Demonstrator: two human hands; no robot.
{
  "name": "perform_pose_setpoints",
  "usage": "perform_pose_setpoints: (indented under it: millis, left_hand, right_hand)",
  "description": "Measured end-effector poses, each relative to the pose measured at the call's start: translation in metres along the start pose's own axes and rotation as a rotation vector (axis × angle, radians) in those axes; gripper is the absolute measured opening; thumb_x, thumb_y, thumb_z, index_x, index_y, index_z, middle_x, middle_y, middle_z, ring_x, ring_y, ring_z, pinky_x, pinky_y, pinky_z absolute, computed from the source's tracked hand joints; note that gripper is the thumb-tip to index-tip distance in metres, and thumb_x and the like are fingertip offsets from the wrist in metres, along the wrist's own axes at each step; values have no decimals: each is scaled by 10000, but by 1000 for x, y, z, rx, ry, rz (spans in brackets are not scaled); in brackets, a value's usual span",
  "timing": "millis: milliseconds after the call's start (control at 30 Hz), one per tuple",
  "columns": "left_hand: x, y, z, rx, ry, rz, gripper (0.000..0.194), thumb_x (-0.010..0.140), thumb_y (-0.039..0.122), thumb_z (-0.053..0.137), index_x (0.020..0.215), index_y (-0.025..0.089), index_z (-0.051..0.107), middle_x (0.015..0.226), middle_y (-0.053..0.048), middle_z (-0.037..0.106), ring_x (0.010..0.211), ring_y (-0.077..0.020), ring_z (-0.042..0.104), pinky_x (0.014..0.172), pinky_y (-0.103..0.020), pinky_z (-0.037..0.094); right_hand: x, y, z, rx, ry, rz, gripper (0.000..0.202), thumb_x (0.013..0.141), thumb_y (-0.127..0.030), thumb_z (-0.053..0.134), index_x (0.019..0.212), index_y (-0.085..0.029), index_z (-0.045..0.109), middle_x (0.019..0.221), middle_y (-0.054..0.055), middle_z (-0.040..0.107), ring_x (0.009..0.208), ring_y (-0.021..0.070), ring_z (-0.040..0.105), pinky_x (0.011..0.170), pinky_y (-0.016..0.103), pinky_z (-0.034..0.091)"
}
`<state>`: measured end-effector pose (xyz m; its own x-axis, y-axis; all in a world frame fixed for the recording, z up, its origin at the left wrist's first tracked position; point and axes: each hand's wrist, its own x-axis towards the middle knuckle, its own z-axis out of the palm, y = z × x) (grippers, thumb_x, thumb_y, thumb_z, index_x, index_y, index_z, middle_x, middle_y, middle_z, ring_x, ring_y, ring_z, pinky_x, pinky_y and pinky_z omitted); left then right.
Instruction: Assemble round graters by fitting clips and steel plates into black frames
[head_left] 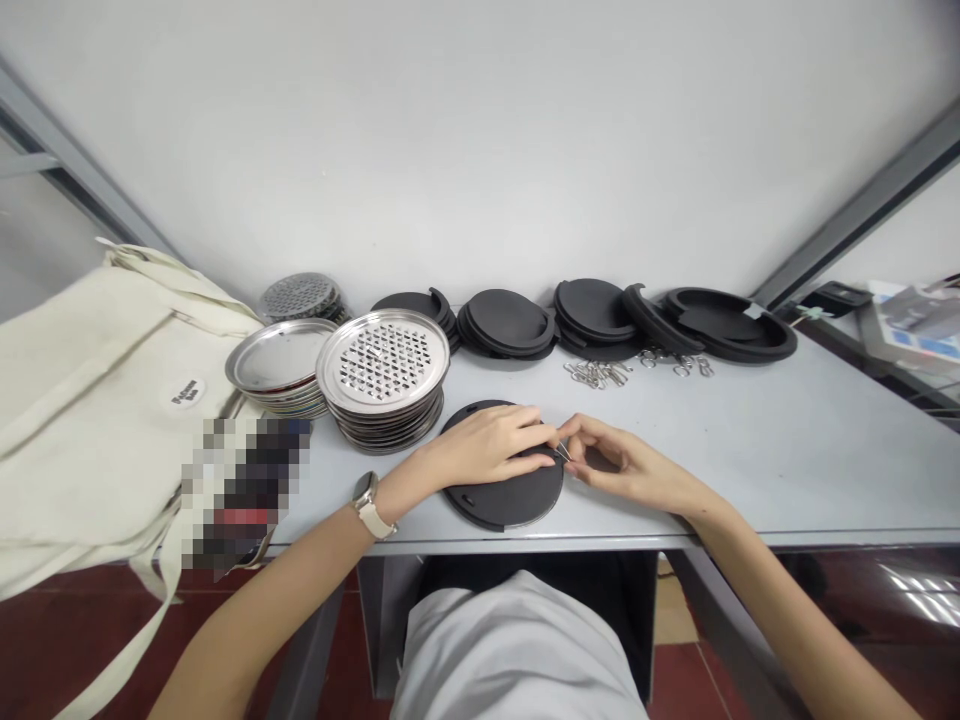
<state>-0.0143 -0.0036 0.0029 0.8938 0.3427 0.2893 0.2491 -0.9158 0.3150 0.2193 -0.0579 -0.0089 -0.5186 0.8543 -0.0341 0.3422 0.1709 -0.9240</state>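
Note:
A round black disc [517,495] with slots lies flat near the table's front edge. My left hand [491,443] rests over it, palm down, fingers stretched toward the disc's right side and thumb apart on its surface. At that right edge my right hand [611,462] is closed in a pinch on a small metal wire clip [564,453]. The clip meets the disc by my left fingertips; whether it is hooked in cannot be made out. Behind the right hand lies a small heap of similar metal clips [598,374].
Stacked metal grater discs [394,360] and plain metal plates [281,358] stand at left. Black discs [506,322] and black rings [731,325] line the wall, with more clips [679,362] before them. A cream canvas bag [97,400] covers the table's left end.

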Motion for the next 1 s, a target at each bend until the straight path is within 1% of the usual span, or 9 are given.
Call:
perform_pose_setpoints:
  millis: [433, 600, 867, 1000]
  left_hand:
    - [0, 0, -1, 13, -21, -1, 235, 983, 348, 466, 1080, 168, 583, 940, -58, 553, 824, -177, 560, 767, -286, 449]
    - [0, 0, 0, 18, -22, -3, 242, 986, 352, 461, 1081, 165, 583, 939, -57, 551, 818, -174, 557, 767, -284, 449]
    - [0, 0, -1, 12, -27, -9, 237, 986, 348, 458, 1081, 172, 584, 939, -54, 552, 818, -172, 558, 773, -285, 450]
    - [0, 1, -1, 0, -24, -16, 226, 987, 344, 454, 1068, 180, 587, 938, -54, 555, 822, -174, 562, 773, -286, 448]
  right_hand:
    - [0, -1, 1, -19, -21, -8, 129, 939, -309, 516, 1041, -235, 489, 784, -36, 428, 714, 137, 427, 703, 268, 390]
    - [1, 0, 1, -31, -17, -13, 124, 937, -304, 508, 1037, -235, 485, 788, -34, 437, 710, 137, 431, 696, 265, 391]
    - [0, -1, 1, -36, 8, -4, 178, 932, -377, 524, 1041, -237, 516, 776, -28, 459, 705, 141, 453, 683, 263, 411]
    - [0, -2, 0, -34, 22, 7, 218, 929, -408, 532, 1039, -221, 550, 775, -13, 499, 727, 153, 484, 701, 277, 422]
